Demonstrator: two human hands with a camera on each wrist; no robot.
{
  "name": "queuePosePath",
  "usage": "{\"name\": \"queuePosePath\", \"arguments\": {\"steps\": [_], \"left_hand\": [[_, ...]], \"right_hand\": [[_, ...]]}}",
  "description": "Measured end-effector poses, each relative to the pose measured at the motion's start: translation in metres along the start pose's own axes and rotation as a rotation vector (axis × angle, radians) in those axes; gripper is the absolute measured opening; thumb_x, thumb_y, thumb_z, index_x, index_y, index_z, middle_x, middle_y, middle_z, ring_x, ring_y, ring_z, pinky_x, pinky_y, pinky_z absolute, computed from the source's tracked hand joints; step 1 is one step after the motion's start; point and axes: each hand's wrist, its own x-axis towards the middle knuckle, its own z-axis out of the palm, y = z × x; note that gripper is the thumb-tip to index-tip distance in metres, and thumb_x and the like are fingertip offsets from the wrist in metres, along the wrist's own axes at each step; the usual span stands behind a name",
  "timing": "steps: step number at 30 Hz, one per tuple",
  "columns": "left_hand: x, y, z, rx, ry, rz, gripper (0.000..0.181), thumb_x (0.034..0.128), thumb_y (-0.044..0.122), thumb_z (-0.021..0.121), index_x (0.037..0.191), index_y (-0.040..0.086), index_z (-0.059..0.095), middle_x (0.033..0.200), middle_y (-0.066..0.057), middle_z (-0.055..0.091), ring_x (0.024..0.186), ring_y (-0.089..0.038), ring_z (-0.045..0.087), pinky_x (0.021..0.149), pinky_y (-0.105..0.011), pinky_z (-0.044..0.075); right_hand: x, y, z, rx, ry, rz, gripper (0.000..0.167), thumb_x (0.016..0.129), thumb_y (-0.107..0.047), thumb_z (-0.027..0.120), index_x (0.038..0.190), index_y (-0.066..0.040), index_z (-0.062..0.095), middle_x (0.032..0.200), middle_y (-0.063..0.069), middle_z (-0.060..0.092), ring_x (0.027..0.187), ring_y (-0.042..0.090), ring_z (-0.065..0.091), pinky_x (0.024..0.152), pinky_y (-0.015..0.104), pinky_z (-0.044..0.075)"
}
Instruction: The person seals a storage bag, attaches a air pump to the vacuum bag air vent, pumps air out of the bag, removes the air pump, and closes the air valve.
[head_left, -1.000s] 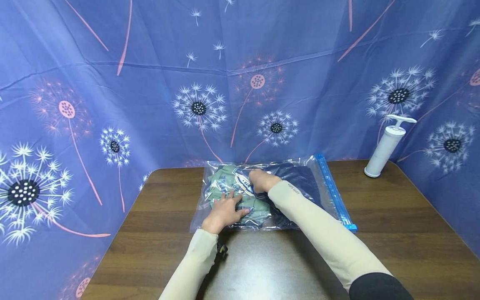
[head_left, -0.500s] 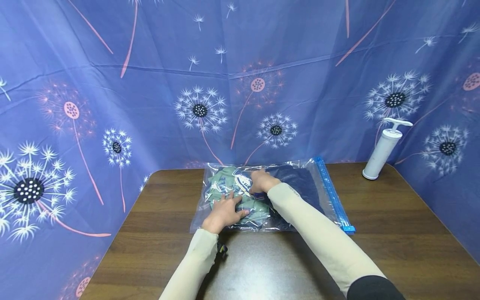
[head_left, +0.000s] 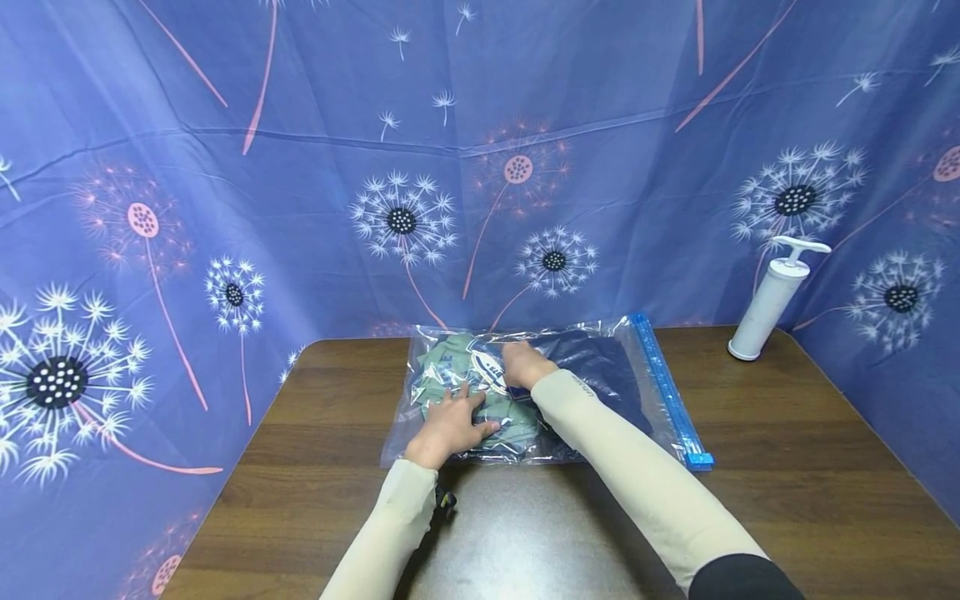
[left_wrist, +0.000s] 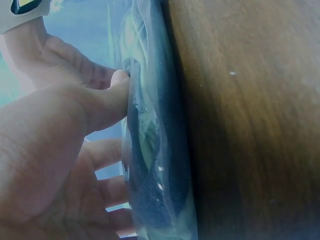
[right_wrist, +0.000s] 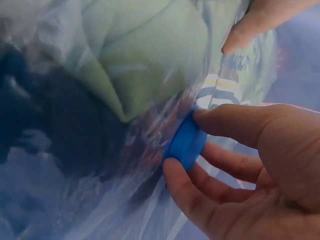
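Colourless on the bag (head_left: 649,379), bright blue along the zip strip (head_left: 668,387) at its right edge. Inside, pale green on the left garment (head_left: 441,379), navy on the right garment (head_left: 600,358). Blue and white in the oval print (head_left: 487,369) on its far half; solid blue on the round cap (right_wrist: 186,142) near its middle. Under the bag, brown wood grain on the table (head_left: 300,467). To its right, white on the pump (head_left: 768,308). Behind it, violet-blue on the cloth (head_left: 315,217), patterned with white, dark-centred dandelions and coral-pink ones. In front, cream on both sleeves (head_left: 382,525).
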Motion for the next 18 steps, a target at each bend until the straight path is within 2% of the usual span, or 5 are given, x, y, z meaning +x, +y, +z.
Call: {"name": "queuePosePath", "arguments": {"steps": [6, 11, 13, 16, 18], "left_hand": [[0.001, 0.0, 0.0, 0.003, 0.004, 0.002, 0.07, 0.0951, 0.054, 0.067, 0.152, 0.015, 0.052, 0.163, -0.024, 0.036, 0.148, -0.055, 0.032, 0.113, -0.079, 0.027], [0.0, -0.001, 0.001, -0.007, 0.0, -0.002, 0.07, 0.0957, 0.053, 0.067, 0.153, 0.015, 0.052, 0.163, -0.024, 0.035, 0.148, -0.055, 0.031, 0.113, -0.079, 0.026], [0.0, 0.0, 0.001, -0.006, 0.002, -0.001, 0.07, 0.0954, 0.053, 0.067, 0.152, 0.015, 0.052, 0.163, -0.024, 0.036, 0.148, -0.054, 0.031, 0.113, -0.079, 0.027], [0.001, 0.0, 0.002, 0.0, 0.016, 0.005, 0.07, 0.0944, 0.053, 0.068, 0.151, 0.015, 0.053, 0.162, -0.024, 0.038, 0.148, -0.054, 0.033, 0.112, -0.079, 0.028], [0.001, 0.0, 0.002, 0.008, 0.024, 0.011, 0.07, 0.0937, 0.053, 0.069, 0.15, 0.015, 0.054, 0.161, -0.024, 0.039, 0.147, -0.054, 0.035, 0.111, -0.079, 0.03]], "right_hand": [[0.001, 0.003, -0.002, -0.056, -0.036, -0.06, 0.022, 0.093, -0.001, 0.066, 0.115, 0.0, 0.065, 0.127, 0.02, 0.063, 0.117, 0.032, 0.059, 0.093, 0.043, 0.055], [0.004, 0.008, -0.003, -0.133, -0.067, -0.152, 0.006, 0.092, 0.0, 0.068, 0.092, -0.005, 0.064, 0.094, 0.011, 0.066, 0.084, 0.022, 0.059, 0.071, 0.034, 0.052], [0.006, 0.01, -0.004, -0.157, -0.078, -0.193, 0.013, 0.09, 0.002, 0.069, 0.082, -0.007, 0.063, 0.082, 0.006, 0.061, 0.073, 0.018, 0.052, 0.065, 0.031, 0.046], [0.007, 0.012, -0.004, -0.176, -0.082, -0.245, 0.017, 0.087, 0.006, 0.069, 0.081, -0.009, 0.068, 0.082, 0.002, 0.062, 0.073, 0.014, 0.049, 0.065, 0.029, 0.044], [0.008, 0.013, -0.004, -0.183, -0.079, -0.271, 0.018, 0.086, 0.009, 0.067, 0.086, -0.009, 0.072, 0.089, 0.002, 0.066, 0.078, 0.015, 0.053, 0.069, 0.029, 0.048]]}}
